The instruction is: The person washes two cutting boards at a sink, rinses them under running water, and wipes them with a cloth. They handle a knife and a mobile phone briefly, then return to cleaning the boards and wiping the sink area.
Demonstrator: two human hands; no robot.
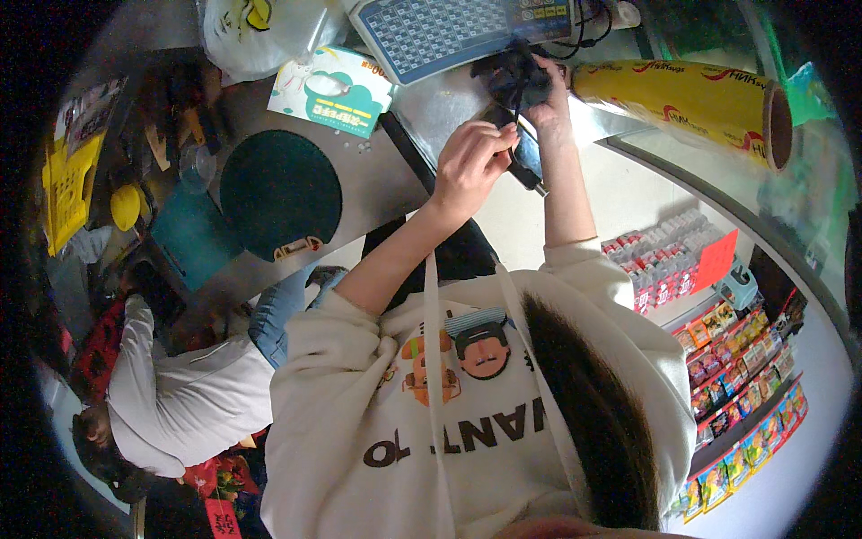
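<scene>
My right hand grips a dark, crumpled black item, too dark to name more closely. My left hand is beside it, fingertips pinched together on a thin black cord that hangs from the black item. Under and between the hands, a flat dark object with a glossy face slants downward; its kind cannot be told. Just beyond the hands stands a scale with a keypad, and both hands are over the metal surface in front of it.
A box of disposable gloves and a white plastic bag lie left of the scale. A round dark-green board rests on the counter. At right are a yellow film roll and snack shelves. Another person is at left.
</scene>
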